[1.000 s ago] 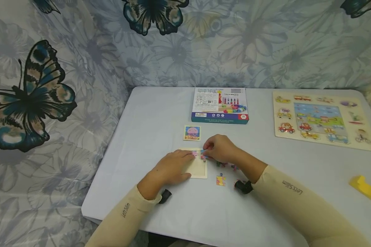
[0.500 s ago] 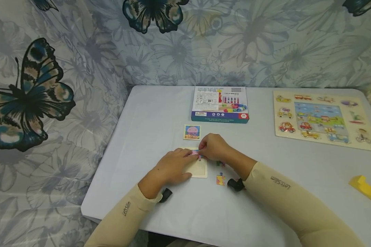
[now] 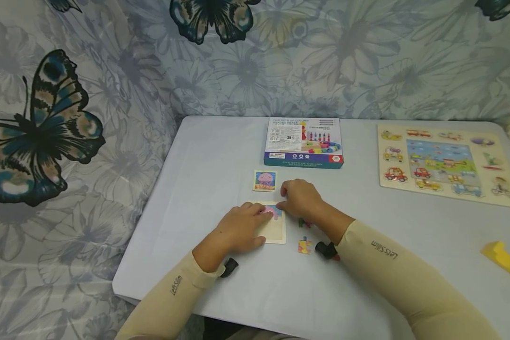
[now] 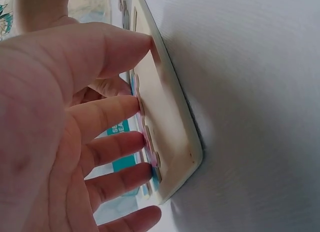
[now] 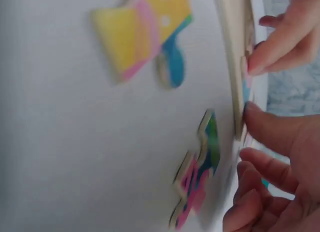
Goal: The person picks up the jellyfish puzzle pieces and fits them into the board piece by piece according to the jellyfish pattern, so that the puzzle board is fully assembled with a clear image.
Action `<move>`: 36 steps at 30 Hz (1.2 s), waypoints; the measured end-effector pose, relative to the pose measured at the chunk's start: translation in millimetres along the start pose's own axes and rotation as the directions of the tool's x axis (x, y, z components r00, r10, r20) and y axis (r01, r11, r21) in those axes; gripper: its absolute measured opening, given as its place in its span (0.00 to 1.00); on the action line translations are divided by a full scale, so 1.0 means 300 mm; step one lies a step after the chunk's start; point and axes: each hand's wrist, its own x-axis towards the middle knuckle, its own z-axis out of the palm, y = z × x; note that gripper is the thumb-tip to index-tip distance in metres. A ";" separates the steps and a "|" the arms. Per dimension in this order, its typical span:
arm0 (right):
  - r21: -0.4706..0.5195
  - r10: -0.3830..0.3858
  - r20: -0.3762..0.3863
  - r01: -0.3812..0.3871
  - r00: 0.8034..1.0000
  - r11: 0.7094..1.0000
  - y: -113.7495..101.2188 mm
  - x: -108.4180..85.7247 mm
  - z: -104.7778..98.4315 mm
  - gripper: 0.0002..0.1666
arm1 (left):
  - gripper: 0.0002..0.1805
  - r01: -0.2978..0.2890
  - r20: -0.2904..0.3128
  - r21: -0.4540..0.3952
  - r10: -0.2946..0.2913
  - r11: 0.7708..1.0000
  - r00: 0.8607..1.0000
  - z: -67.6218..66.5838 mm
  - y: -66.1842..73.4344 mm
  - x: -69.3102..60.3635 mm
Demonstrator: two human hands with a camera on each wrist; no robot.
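Left hand [image 3: 240,229], fingers spread, gripping nothing, touches flat pink-and-blue wooden puzzle pieces [image 3: 275,211] in far end of pale square wooden tray [image 3: 275,233]; right hand [image 3: 302,198], thumb apart from loosely bent fingers, thumb-tip at tray's far-right corner.

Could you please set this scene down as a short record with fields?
Left hand: fingertips on the joined pieces
Right hand: thumb at the tray's far right corner, other fingers bent
Wooden tray: flat on the table; pieces along its far side, nearer part bare
Loose pieces: yellow piece and green-and-pink piece, right of the tray
Jellyfish picture: just beyond the tray
Printed box: beyond the picture
Vehicle board: far right
Yellow block: right edge of the head view
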 end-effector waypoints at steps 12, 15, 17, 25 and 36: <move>-0.048 -0.027 0.058 0.030 0.998 0.998 0.108 -0.155 -0.039 0.18 | 0.35 -0.033 -0.041 -0.120 0.028 0.992 0.999 0.001 -0.085 0.010; -0.046 -0.066 -0.008 0.066 0.998 0.997 0.121 -0.185 0.000 0.17 | 0.35 -0.031 -0.023 -0.156 0.028 0.987 0.999 0.001 -0.102 -0.008; -0.021 -0.081 -0.051 0.080 0.995 0.997 0.120 -0.194 0.020 0.15 | 0.35 -0.019 -0.016 -0.187 0.017 0.982 1.000 0.000 -0.113 -0.023; 0.181 -0.112 -0.056 0.120 0.992 0.976 0.111 -0.184 0.013 0.08 | 0.26 0.043 -0.082 -0.174 -0.058 0.984 0.995 0.007 -0.132 -0.102; 0.312 -0.175 0.047 0.152 0.983 0.938 -0.091 -0.073 0.075 0.09 | 0.17 -0.048 -0.222 -0.119 0.021 0.992 0.975 0.054 -0.121 -0.141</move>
